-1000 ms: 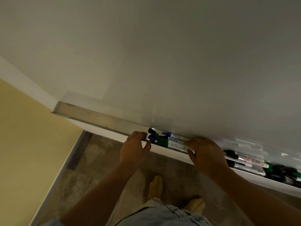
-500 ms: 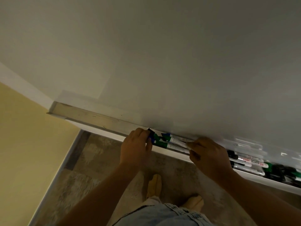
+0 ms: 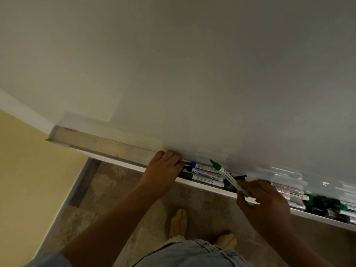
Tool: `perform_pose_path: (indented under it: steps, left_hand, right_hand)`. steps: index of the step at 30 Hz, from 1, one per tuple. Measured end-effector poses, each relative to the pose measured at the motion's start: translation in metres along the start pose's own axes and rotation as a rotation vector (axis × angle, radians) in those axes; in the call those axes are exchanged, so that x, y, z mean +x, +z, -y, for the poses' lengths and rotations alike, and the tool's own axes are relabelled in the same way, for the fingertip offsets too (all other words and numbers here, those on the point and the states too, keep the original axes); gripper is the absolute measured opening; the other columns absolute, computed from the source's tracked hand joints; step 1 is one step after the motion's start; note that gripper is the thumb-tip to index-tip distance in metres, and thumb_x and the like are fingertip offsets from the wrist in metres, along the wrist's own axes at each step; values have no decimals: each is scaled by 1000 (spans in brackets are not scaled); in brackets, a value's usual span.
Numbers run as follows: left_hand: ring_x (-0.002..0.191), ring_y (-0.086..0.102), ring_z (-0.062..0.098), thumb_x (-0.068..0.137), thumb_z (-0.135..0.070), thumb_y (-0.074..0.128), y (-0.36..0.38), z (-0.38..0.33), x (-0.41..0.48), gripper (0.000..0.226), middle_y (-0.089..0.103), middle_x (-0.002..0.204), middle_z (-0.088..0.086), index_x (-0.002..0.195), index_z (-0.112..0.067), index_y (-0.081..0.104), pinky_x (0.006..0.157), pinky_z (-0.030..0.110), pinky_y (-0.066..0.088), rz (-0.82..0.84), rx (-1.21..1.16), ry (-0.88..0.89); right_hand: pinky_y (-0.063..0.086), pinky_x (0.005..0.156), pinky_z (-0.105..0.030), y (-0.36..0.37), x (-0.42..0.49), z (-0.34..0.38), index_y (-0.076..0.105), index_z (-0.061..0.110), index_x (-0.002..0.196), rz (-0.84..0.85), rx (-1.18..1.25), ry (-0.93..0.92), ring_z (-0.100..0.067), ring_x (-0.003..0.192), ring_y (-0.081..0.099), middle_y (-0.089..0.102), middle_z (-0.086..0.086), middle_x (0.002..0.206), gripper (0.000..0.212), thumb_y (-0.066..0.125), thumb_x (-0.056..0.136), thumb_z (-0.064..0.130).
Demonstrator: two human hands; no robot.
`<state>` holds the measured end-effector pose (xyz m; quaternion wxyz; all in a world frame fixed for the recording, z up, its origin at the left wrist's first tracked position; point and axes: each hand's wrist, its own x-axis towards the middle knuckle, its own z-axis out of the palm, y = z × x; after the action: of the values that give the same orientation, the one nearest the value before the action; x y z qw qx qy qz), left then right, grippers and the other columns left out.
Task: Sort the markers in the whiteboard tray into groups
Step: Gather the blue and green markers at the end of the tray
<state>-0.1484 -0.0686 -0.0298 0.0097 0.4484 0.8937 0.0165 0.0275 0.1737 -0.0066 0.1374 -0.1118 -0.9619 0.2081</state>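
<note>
The green-capped marker (image 3: 225,174) is up out of the whiteboard tray (image 3: 107,145), tilted, cap end pointing up-left toward the whiteboard (image 3: 192,74) and tail end down in the right hand (image 3: 264,205). That hand pinches it by the tail between thumb and fingertips, hovering just above the tray's front lip.

Right under the raised marker, a small group of markers (image 3: 207,175) lies flat in the tray, lengthwise, caps to the left. Two have blue caps and the front one a green cap. Their cap ends sit against the left hand (image 3: 163,170), which rests on the tray with its fingers curled down over that end. It's dim there, so I honestly can't tell if it's gripping a cap or just touching them. So the two hands are apart, with the little group between them.

Further right, past the right hand, there's a jumbled bunch of markers (image 3: 325,204) in the tray, green and black caps mixed together, kinda blurry. The stretch of tray left of the left hand is bare metal.

Below it all are a mottled floor (image 3: 119,189), the person's feet and a yellow wall (image 3: 28,180) off to the left.
</note>
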Motion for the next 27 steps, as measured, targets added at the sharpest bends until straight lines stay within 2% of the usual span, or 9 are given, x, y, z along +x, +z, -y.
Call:
perform_pose_path:
  steps: [6,13,18,22,27]
  left_hand:
    - [113,48,23,83,-24,62,-2,-5,2,28,61,113,0,111,-21,66,93,39,39,90,8,-42]
    - [115,46,23,87,-25,51,-4,-11,4,26,59,113,1,109,-18,64,95,39,36,108,17,-112]
    - [116,46,24,82,-22,60,-2,-13,5,28,58,115,3,110,-17,61,96,39,37,117,10,-139]
    - [108,53,25,75,-18,67,1,-11,3,29,62,108,5,104,-16,62,90,38,43,62,-24,-139]
    - [102,57,24,77,-18,72,-5,-9,3,25,64,103,4,101,-16,64,84,38,47,-109,-108,-133]
  right_hand:
    - [52,50,-32,-1,-7,2,75,15,101,-11,5,17,-12,67,59,65,5,84,32,80,70,12]
    - [52,51,-32,0,-8,2,75,15,104,-10,3,29,-12,67,59,66,4,87,33,80,71,14]
    - [53,52,-31,0,-11,2,75,17,104,-22,1,33,-12,69,61,67,4,89,31,78,73,15]
    - [55,54,-32,-1,-13,1,74,17,104,-23,24,56,-13,73,63,68,4,93,32,79,72,14]
    - [55,53,-32,-2,-14,-1,74,16,105,3,23,91,-11,71,61,68,4,96,33,79,73,15]
